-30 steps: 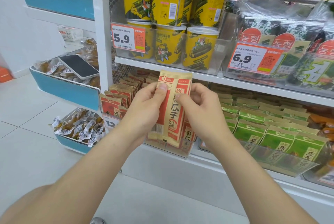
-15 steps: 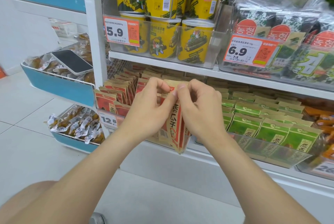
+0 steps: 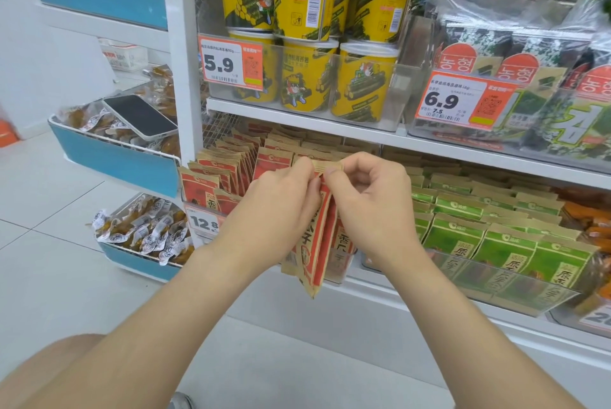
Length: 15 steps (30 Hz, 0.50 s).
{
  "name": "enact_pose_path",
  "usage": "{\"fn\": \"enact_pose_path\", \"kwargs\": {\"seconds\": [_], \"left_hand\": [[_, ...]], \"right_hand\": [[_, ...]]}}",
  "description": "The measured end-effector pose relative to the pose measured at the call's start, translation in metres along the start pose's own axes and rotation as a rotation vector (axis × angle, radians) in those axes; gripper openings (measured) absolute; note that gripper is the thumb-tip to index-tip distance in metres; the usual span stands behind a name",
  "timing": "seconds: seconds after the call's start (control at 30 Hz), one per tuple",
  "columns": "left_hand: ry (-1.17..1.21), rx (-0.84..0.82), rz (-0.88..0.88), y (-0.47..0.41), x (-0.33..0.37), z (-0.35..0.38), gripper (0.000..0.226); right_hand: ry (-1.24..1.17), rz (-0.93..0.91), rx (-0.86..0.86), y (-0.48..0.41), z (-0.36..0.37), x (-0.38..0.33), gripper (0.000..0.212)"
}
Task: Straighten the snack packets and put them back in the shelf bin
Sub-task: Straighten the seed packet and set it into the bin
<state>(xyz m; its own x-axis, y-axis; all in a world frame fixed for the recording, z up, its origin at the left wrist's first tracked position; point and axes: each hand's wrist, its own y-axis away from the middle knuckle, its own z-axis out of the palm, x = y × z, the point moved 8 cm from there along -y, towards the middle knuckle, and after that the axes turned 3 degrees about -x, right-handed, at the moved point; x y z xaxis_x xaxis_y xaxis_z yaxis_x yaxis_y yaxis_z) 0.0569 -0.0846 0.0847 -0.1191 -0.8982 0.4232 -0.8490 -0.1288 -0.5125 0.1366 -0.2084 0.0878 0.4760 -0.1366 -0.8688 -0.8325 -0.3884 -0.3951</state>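
left hand (image 3: 281, 210) and right hand (image 3: 370, 207) each pinching the top edge of red snack packets (image 3: 317, 253) held upright before the clear shelf bin (image 3: 343, 273), stocked packets (image 3: 231, 170) in rows behind, green packets (image 3: 496, 238) beside on the right, yellow tubs (image 3: 307, 78) above, phone (image 3: 140, 116) on a blue side rack (image 3: 115, 160)

Both hands meet at the top edge of a red-and-tan snack packet (image 3: 319, 236) — the left hand (image 3: 281, 210) and the right hand (image 3: 370, 207) each pinch it — in front of the clear shelf bin (image 3: 340, 271) of matching packets (image 3: 231, 170).
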Motion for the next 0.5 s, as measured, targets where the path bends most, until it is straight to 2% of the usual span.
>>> {"fn": "enact_pose_path", "kwargs": {"seconds": [0.2, 0.4, 0.5], "left_hand": [[-0.013, -0.006, -0.042, -0.001, -0.006, -0.006, 0.03], [0.16, 0.033, -0.166, -0.005, -0.021, -0.014, 0.034], [0.2, 0.009, -0.193, -0.005, -0.024, -0.012, 0.032]], "right_hand": [[-0.026, 0.034, -0.011, -0.001, 0.006, -0.002, 0.028], [-0.245, 0.183, -0.016, -0.001, 0.008, 0.005, 0.019], [-0.252, 0.188, -0.035, 0.001, 0.01, 0.003, 0.017]]}}
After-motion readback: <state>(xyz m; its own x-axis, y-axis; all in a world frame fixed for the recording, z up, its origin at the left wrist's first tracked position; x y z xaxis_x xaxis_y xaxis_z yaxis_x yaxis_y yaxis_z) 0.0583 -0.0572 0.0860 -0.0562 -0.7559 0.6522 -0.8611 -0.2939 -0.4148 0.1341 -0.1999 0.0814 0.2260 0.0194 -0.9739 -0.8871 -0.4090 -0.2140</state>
